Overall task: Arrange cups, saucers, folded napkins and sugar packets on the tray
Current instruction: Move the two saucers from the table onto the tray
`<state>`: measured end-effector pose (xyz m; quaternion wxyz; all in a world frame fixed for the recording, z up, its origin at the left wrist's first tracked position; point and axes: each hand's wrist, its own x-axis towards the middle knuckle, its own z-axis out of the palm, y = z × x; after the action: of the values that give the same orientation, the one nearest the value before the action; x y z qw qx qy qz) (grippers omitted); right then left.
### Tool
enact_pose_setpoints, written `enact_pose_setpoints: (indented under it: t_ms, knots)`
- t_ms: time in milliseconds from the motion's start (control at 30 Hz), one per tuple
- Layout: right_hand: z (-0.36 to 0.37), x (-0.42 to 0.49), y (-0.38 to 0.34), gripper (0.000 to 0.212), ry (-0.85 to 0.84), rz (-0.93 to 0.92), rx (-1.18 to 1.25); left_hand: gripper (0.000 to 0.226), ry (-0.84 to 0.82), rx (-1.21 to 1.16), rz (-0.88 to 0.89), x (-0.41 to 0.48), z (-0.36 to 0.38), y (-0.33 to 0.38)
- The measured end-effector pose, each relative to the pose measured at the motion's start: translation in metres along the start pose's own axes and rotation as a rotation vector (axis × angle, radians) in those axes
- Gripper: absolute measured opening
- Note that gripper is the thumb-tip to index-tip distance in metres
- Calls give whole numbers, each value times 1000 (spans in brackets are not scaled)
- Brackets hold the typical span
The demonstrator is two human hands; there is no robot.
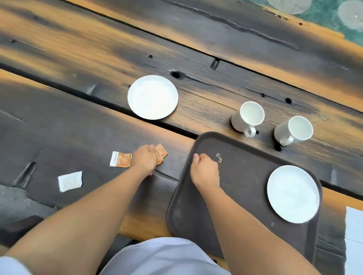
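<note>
A dark brown tray (243, 198) lies on the wooden table in front of me, with one white saucer (293, 194) on its right side. My right hand (205, 170) rests on the tray's left part, fingers curled, nothing visible in it. Left of the tray, my left hand (146, 158) is closed on orange sugar packets (161, 152) against the table. Another orange packet (121, 159) lies just left of that hand, and a white packet (70, 181) farther left. A second saucer (152, 97) and two white cups (247, 117) (294, 130) stand beyond the tray.
White napkins (359, 244) lie at the right edge of the table beside the tray. The table is made of dark, rough planks with gaps and knots (176, 74). A green patterned surface (337, 17) shows past the far right edge.
</note>
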<state>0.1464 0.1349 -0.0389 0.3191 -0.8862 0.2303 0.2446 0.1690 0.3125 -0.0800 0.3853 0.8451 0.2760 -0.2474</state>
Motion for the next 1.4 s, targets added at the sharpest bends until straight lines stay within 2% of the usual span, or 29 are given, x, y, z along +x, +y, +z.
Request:
enact_pose_setpoints:
  t_ms: [167,400,600,833,1000,1233,1400]
  knots:
    - [13,19,-27,42,-15,-33,-39,41,32,-44,-48,24,-21,-6]
    - [23,48,-63,36,-28,-45,-34,60,48,-86,-70,68,-27,-8]
    - [36,78,-85,49,-66,-27,-33,68,71,-161,-115,99,-30,-2]
    - [52,108,-106,50,-88,-40,-15,77,176,-233,-146,127,-40,8]
    - [64,124,-114,50,-92,-30,8,65,214,-191,-89,140,-45,9]
    - [73,136,-116,54,-96,-2,38,84,237,-70,-20,146,-44,11]
    - [76,142,-118,56,-107,-11,45,90,221,-83,1,147,-46,13]
